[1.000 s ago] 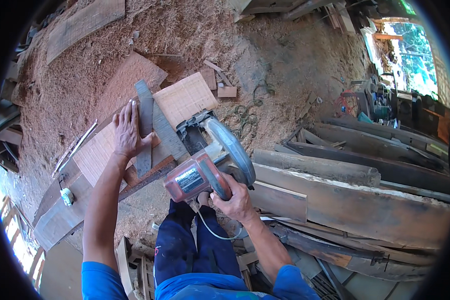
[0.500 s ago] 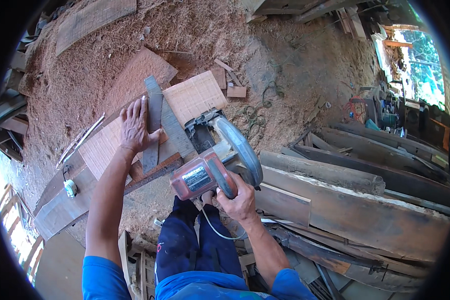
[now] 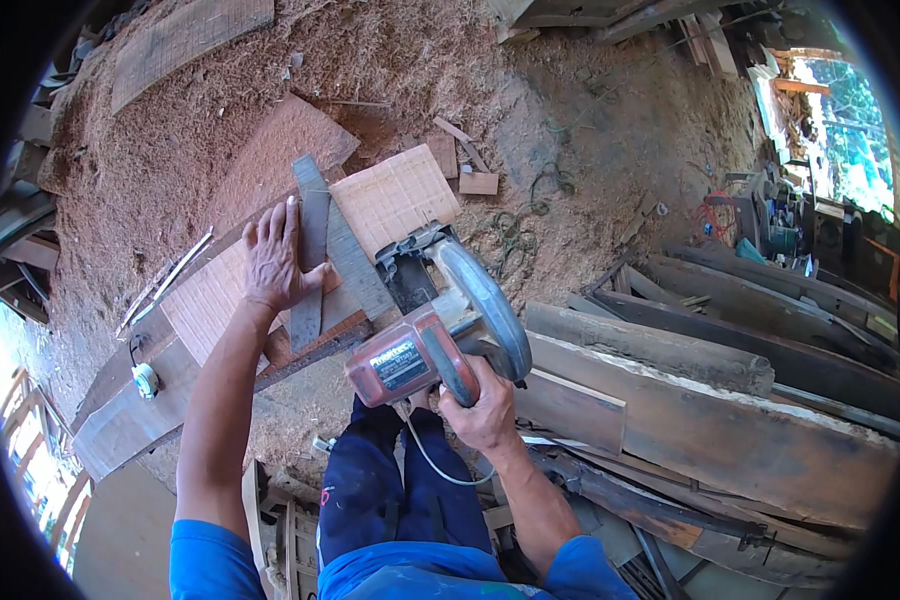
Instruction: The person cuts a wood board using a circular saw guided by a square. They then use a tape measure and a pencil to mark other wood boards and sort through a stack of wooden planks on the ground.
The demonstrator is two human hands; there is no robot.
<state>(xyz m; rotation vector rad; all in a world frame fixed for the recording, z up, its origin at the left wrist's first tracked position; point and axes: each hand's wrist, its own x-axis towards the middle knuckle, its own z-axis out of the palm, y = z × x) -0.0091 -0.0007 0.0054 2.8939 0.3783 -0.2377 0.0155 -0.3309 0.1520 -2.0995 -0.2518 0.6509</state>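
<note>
Circular saw (image 3: 425,340), red and grey, at the lower right of a grey strip (image 3: 358,268). Left to right: small round device (image 3: 145,380) on a long board (image 3: 120,430); left hand (image 3: 275,265), laid open and flat over 1 pale board (image 3: 205,305), gripping nothing (thumb across a dark strip (image 3: 313,215)); 2nd pale board (image 3: 395,200); right hand (image 3: 482,408), fingers wrapped round the saw's handle (image 3: 454,372); stacked planks (image 3: 720,405).

"What did the right hand (image 3: 482,408) hold?"
"A red circular saw (image 3: 395,362), by its handle (image 3: 451,370)."
"And the left hand (image 3: 273,262)?"
"It lay spread against a grey wooden strip (image 3: 313,228), partly over a pale board (image 3: 205,308); shavings (image 3: 410,85) littered the ground (image 3: 600,140) beyond."
</note>
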